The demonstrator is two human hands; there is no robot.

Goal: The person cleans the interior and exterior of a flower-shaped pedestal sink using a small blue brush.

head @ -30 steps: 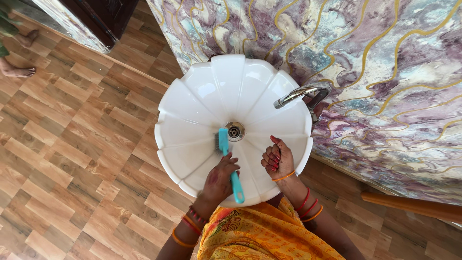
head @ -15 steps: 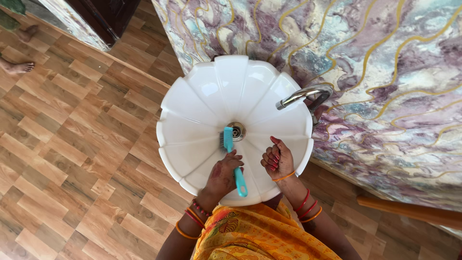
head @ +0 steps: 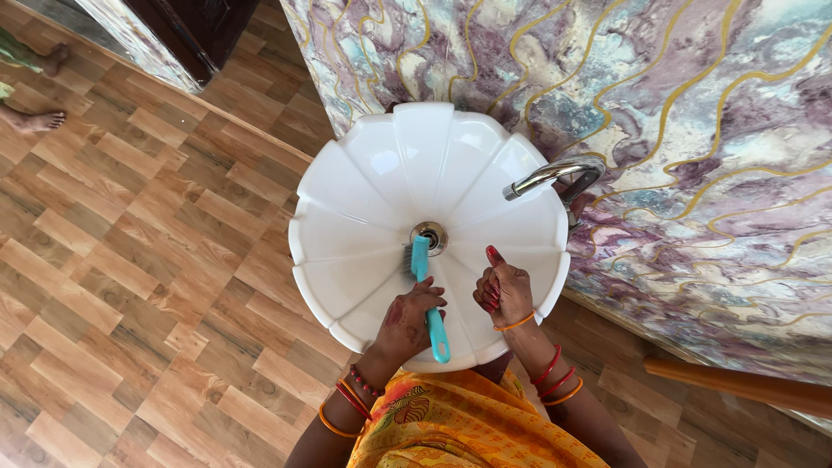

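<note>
Your left hand [head: 407,316] is closed around the teal brush [head: 427,295], whose bristles rest beside the drain [head: 431,236]; if you press hard, the head could catch there and slip. Your right hand [head: 503,293] rests curled and empty on the white basin [head: 364,186], which holds only the brush.

White scalloped basin [head: 364,182] (teal brush [head: 425,290] bristles-down inside) near drain [head: 430,236]

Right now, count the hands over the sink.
2: the left hand grips a teal brush near the drain; the right hand hovers, curled, over the white sink by its near rim.
</note>
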